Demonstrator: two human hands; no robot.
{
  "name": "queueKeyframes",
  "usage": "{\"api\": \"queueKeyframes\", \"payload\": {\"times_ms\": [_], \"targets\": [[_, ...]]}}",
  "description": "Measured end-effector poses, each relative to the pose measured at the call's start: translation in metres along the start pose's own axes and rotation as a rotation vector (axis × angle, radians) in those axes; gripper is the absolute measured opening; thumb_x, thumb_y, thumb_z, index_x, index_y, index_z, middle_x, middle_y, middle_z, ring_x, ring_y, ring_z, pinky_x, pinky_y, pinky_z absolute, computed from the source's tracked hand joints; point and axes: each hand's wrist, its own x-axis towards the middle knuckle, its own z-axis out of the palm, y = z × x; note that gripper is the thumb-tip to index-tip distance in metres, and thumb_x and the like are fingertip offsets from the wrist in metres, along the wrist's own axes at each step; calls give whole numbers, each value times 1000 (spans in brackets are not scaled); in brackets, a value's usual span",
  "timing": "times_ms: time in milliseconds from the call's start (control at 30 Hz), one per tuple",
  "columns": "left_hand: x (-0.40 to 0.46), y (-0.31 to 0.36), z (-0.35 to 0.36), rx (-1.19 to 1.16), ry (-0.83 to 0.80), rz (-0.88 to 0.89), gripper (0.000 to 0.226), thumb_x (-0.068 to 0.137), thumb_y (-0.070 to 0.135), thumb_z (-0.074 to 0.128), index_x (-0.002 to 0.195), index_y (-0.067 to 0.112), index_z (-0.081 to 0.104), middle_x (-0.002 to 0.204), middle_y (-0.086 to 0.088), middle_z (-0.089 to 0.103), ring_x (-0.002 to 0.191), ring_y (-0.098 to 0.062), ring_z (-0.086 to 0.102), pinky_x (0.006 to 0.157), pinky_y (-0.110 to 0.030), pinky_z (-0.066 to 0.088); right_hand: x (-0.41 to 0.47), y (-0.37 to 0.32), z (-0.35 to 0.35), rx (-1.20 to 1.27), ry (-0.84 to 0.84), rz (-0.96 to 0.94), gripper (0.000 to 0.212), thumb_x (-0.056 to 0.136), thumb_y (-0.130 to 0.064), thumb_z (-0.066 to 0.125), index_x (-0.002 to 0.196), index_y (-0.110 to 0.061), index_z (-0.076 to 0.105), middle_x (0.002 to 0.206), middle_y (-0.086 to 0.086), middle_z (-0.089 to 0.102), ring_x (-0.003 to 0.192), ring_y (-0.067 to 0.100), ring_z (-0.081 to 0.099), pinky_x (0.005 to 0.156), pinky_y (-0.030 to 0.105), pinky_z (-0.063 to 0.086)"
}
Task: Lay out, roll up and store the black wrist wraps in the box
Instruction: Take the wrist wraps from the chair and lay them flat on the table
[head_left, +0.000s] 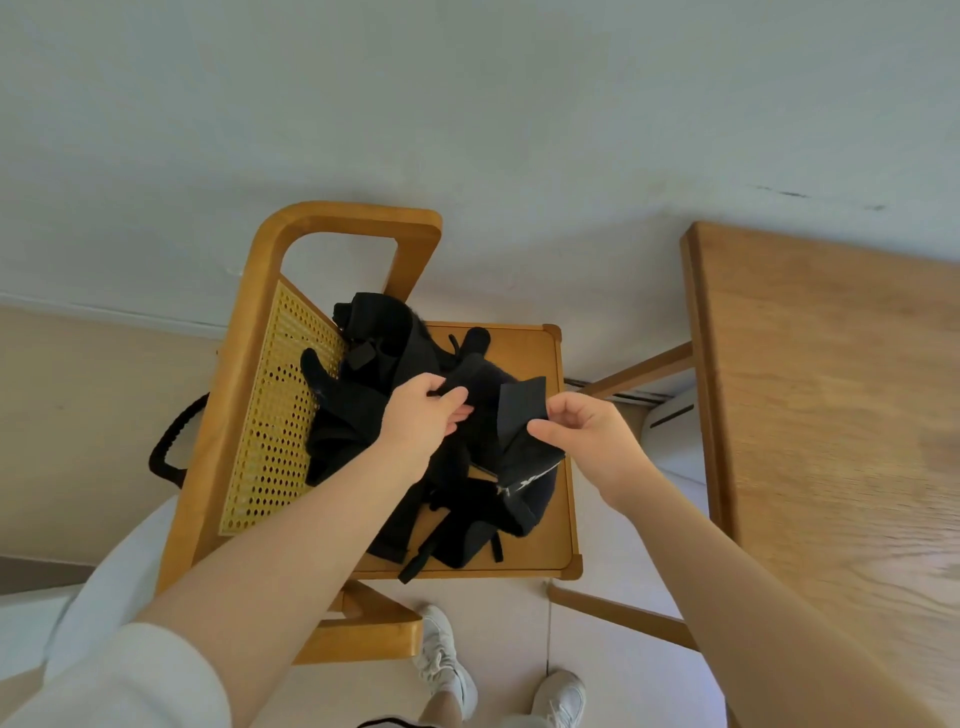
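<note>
You are at the opening step: both hands work at a heap of black wrist wraps (415, 447) piled on the seat of a wooden chair (563, 519). Your left hand (423, 415) pinches a dark fold of the heap; your right hand (582, 436) grips 1 flat strap end (522, 410) between thumb and fingers. The next move, as judged, calls for drawing that strap free and carrying it to the table (831, 389) to lay flat. No box is visible. White marks on 1 strap cannot be read.
</note>
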Motion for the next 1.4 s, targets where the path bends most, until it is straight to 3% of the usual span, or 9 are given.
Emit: {"api": "queueKeyframes", "payload": {"times_ms": [133,267,433,600,800,900,1133,1300,1400], "targets": [[14,1,-12,-102,202,-59,38,92,13,58,128,6,48,102,-9,65,93,-19,64,90,-38,52,-12,-5,-1,219,18,6,11,90,-7,59,90,-16,65,79,-6,72,74,6,69,62,14,51],[-5,16,3,-55,-106,-75,66,97,32,49,150,18,13,133,-12,54,114,-26,58,98,-39,46,-20,-13,-3,321,59,8,11,91,-7,58,93,-17,63,82,-5,72,77,7,70,62,17,53],[-70,46,21,156,-552,83,31,100,42,34,115,26,56,105,2,68,99,-13,65,95,-36,50,-37,-25,-25,461,113,5,9,93,-12,55,98,-16,63,92,-2,72,90,15,68,73,29,54],[-124,82,39,216,-603,406,35,93,12,57,123,26,46,98,0,72,87,-14,70,73,-29,58,-71,-37,-64,748,114,-51,11,96,-15,49,97,-12,59,95,9,69,88,25,66,74,39,56],[-180,107,89,-23,-598,389,32,93,8,53,116,30,51,99,-10,71,95,-28,67,84,-46,54,-124,-32,-122,784,-82,-172,72,77,-70,33,137,-32,43,130,4,60,118,28,59,93,48,50],[-204,111,117,-196,-568,360,32,92,5,54,115,28,53,92,-7,71,89,-26,67,79,-42,55,-156,-9,-152,686,-230,-150,102,61,-83,53,142,-23,38,140,6,52,127,30,50,99,52,46],[-255,113,192,-158,-416,527,36,91,4,56,119,28,51,86,0,71,74,-12,70,61,-27,55,-219,33,-233,511,-430,-168,85,67,-36,84,137,-12,43,131,17,56,114,35,59,87,44,55],[-279,113,238,-78,-362,630,30,94,7,54,113,30,52,97,-7,69,84,-18,68,69,-33,59,-247,36,-285,671,-585,-377,74,85,-10,67,146,-30,31,142,21,44,114,36,57,88,44,53],[-276,115,262,-25,-311,679,36,94,7,53,126,24,51,104,-9,67,88,-19,67,66,-29,58,-251,38,-302,605,-441,-284,66,88,-3,57,144,-30,35,128,19,57,105,31,64,80,40,58]]}}
